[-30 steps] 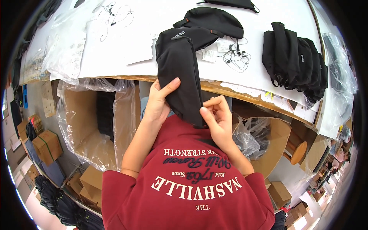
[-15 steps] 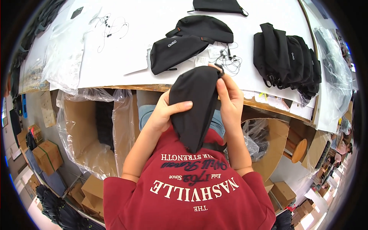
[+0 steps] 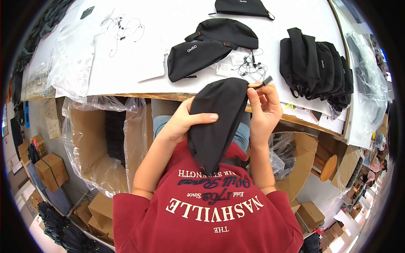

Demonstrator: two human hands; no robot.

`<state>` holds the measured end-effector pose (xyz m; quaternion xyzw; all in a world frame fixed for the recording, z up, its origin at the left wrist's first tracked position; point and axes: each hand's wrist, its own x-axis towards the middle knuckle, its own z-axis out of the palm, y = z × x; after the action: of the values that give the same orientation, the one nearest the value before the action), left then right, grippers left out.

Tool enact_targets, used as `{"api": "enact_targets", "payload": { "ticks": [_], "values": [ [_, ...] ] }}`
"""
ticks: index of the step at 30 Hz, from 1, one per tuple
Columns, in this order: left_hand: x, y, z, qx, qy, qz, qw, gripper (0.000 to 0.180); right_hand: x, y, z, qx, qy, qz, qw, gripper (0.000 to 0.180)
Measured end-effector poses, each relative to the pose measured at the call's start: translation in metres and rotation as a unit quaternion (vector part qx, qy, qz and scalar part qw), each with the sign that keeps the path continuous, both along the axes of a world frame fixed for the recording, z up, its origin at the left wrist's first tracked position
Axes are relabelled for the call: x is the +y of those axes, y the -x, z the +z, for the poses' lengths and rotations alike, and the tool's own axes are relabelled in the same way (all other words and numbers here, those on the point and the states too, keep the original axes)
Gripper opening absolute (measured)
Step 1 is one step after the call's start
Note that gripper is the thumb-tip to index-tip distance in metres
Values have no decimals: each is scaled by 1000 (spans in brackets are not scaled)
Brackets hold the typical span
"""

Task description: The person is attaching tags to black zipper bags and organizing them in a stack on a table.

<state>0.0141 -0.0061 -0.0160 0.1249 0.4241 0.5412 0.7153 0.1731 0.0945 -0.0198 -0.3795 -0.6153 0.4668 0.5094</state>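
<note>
A black fabric zip pouch [image 3: 216,114] is held upright in front of my body, below the table's front edge. My left hand [image 3: 187,120] grips its left side, thumb flat across the front and the other fingers hidden behind. At the pouch's upper right corner, my right hand [image 3: 264,103] pinches a small black zip pull [image 3: 263,83] between thumb and fingers; its tip sticks out to the right. Just beyond, two similar pouches, a front one [image 3: 196,59] and a back one [image 3: 228,33], overlap on the white table [image 3: 126,76].
A pile of black pouches [image 3: 318,63] stands at the table's right, and another pouch [image 3: 242,8] lies at the far edge. Thin black cords [image 3: 252,67] lie near the middle. Clear plastic bags [image 3: 71,63] cover the left side. A plastic-lined carton [image 3: 90,143] stands below left.
My right hand has moved right, and the zip pull now shows stretched out from the pouch's corner. The pouch has shifted slightly right and toward me with my left hand.
</note>
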Motion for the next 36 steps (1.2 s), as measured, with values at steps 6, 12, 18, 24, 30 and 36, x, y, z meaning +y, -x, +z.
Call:
{"api": "enact_targets", "payload": {
  "ticks": [6, 12, 18, 24, 30, 36],
  "values": [
    [2, 5, -11, -58, 22, 8, 998, 47, -7, 8, 16, -14, 56, 95, 994, 12],
    [4, 2, -12, -18, 32, 82, 996, 38, -19, 3, 16, -47, 50, 140, 988, 10],
    [16, 27, -26, -65, 20, 192, 979, 33, -43, 4, 22, -49, 108, 271, 955, 7],
    [18, 38, -31, -66, -34, 229, 971, 32, -46, 0, 23, -66, 106, 319, 939, 8],
    [20, 40, -35, -55, -47, 240, 968, 33, -46, -3, 29, -95, 107, 316, 938, 10],
    [20, 29, -20, -3, 0, 286, 958, 35, -41, 1, 54, -392, -241, 192, 867, 56]
  ]
}}
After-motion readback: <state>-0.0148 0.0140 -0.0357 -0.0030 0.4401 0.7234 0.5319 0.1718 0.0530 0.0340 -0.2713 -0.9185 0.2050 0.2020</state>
